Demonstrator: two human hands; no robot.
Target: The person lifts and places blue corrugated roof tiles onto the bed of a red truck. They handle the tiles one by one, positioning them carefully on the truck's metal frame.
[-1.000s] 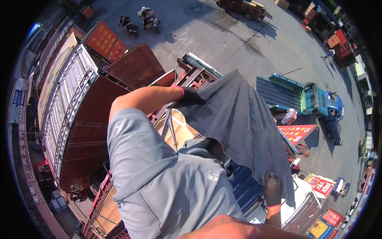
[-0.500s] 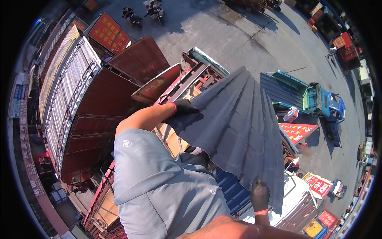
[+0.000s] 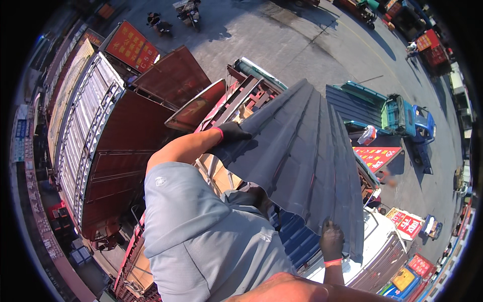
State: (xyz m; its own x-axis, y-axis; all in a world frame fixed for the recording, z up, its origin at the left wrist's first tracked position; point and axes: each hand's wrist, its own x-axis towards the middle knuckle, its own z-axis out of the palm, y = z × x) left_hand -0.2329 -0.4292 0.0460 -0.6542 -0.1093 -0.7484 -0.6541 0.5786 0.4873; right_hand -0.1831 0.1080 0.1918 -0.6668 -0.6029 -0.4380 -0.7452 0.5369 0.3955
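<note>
A large dark grey ribbed sheet [image 3: 297,151] spreads out in front of me, its ridges running away toward the far side. My left hand [image 3: 234,133], in a dark glove with a pink cuff, grips the sheet's near left edge. At the near right edge, my right hand [image 3: 332,239], gloved the same way, is closed on the sheet. Both arms are stretched apart. Under the sheet's near edge shows a blue ribbed surface [image 3: 297,241]. Brown cardboard boxes [image 3: 219,176] lie below my left forearm, partly covered by the sheet and my arm.
A tall dark red truck body [image 3: 126,156] with a pale ribbed roof stands at the left, its door panels [image 3: 173,75] swung out. Beyond the sheet is a teal and blue small truck [image 3: 397,117] on the paved yard. A white vehicle roof [image 3: 375,236] lies right of my right hand.
My view has shifted slightly, and the surroundings sit a little differently in it. Both hands keep their grip on the sheet, whose position relative to me has barely changed.
</note>
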